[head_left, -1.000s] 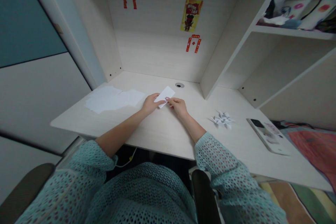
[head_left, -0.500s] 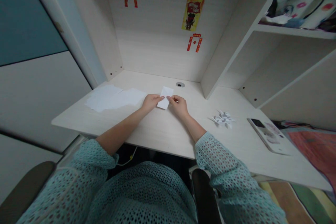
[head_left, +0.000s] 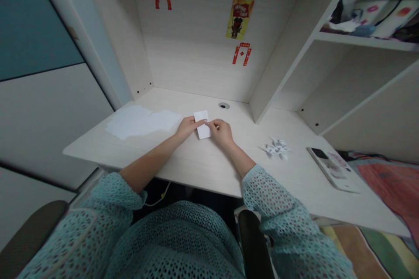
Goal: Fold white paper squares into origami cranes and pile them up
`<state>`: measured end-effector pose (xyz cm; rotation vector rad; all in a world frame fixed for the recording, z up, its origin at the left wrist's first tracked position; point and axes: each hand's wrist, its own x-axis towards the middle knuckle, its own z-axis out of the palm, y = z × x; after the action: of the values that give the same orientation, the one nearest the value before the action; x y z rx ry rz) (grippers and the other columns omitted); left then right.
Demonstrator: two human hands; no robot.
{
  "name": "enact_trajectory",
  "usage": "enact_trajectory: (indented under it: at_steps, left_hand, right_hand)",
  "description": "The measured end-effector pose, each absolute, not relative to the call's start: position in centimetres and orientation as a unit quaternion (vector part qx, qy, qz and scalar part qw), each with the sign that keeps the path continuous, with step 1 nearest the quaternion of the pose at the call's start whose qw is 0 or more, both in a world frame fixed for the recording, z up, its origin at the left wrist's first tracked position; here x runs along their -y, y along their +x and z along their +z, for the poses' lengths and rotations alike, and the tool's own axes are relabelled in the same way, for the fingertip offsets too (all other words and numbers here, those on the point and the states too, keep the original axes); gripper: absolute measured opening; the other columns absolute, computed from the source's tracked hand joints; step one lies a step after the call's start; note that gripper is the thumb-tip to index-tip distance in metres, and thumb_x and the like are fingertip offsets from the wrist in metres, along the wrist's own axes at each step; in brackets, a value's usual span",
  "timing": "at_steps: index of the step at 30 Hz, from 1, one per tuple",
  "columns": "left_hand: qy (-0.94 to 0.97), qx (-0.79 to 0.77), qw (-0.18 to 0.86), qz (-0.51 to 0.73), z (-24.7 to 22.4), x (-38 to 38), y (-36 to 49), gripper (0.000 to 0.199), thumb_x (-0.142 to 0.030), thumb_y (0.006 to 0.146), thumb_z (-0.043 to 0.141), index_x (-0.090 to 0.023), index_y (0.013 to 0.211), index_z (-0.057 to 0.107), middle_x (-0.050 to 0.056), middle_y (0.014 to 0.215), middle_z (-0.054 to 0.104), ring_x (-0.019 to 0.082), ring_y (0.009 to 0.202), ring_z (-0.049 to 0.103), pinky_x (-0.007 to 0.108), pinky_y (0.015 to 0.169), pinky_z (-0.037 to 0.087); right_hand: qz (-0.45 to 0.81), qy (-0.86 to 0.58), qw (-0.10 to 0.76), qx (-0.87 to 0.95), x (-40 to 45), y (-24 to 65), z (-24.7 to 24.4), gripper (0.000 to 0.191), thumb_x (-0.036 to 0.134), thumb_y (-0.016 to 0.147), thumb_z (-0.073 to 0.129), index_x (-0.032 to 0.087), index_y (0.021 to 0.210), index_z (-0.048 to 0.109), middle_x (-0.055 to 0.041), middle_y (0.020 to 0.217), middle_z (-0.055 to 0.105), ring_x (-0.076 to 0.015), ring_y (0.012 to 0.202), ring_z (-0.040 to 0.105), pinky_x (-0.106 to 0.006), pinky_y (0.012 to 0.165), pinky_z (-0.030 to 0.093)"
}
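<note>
Between my hands is a small white folded sheet of paper (head_left: 204, 132), held upright in its long direction just above or on the desk. My left hand (head_left: 187, 127) grips its left side, the thumb lying across the front. On the right edge, the fingertips of my right hand (head_left: 221, 131) pinch the paper, the other fingers curled in. To the left lie loose white paper sheets (head_left: 137, 122), spread and overlapping. Several small pointed folded paper pieces (head_left: 276, 148) sit in a heap to the right of my right hand.
The white desk (head_left: 196, 170) has a round cable hole (head_left: 224, 105) near its back panel. A phone-like white device (head_left: 330, 169) lies at the right, beside a red cloth (head_left: 389, 187). An upright divider (head_left: 278, 56) rises behind. Below stands a dark armrest (head_left: 255, 244).
The folded paper has turned, its top tipping from right to left, and shifted slightly left. My left thumb lies further across it; my right hand stays pinched at its right edge.
</note>
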<state>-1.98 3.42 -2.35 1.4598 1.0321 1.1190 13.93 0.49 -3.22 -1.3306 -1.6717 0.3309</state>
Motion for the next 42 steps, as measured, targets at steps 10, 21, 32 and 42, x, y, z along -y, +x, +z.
enact_trajectory:
  at_steps: [10,21,32,42]
  left_hand:
    - [0.530,-0.415,0.520,0.526,-2.0,-2.8,-1.8,0.044,-0.044,0.054,0.078,-0.010,0.081,0.069,0.011,0.085,0.071,0.021,0.073,0.064,0.028,0.062,0.047]
    - [0.415,-0.408,0.512,0.632,-1.7,-5.2,-3.8,0.036,-0.039,0.057,0.077,-0.012,0.079,0.067,0.010,0.084,0.070,0.020,0.075,0.064,0.030,0.069,0.050]
    - [0.445,-0.403,0.503,0.622,-1.5,-5.2,-3.7,0.040,-0.040,0.058,0.076,-0.011,0.083,0.066,0.011,0.085,0.070,0.022,0.078,0.065,0.032,0.073,0.050]
    - [0.527,-0.375,0.547,0.532,-1.3,-3.4,-2.5,0.043,-0.042,0.056,0.077,-0.010,0.083,0.069,0.013,0.088,0.071,0.023,0.079,0.065,0.033,0.075,0.049]
  right_hand:
    - [0.102,-0.525,0.421,0.732,0.2,12.9,-2.6,0.033,0.042,0.086,0.047,0.020,0.066,0.061,-0.0025,0.068,0.061,-0.0136,0.062,0.050,-0.025,0.059,0.033]
    - [0.095,-0.517,0.355,0.773,0.4,12.9,-3.2,0.029,0.039,0.086,0.051,0.020,0.072,0.067,-0.0019,0.072,0.064,-0.0127,0.063,0.052,-0.025,0.060,0.033]
    - [0.084,-0.519,0.412,0.744,0.7,13.1,-3.0,0.033,0.034,0.091,0.040,0.021,0.081,0.068,-0.0031,0.077,0.062,-0.0146,0.072,0.055,-0.026,0.067,0.037]
    - [0.110,-0.507,0.457,0.723,0.8,12.6,-2.9,0.026,0.039,0.087,0.046,0.021,0.086,0.065,-0.0022,0.078,0.066,-0.0152,0.069,0.056,-0.026,0.063,0.040]
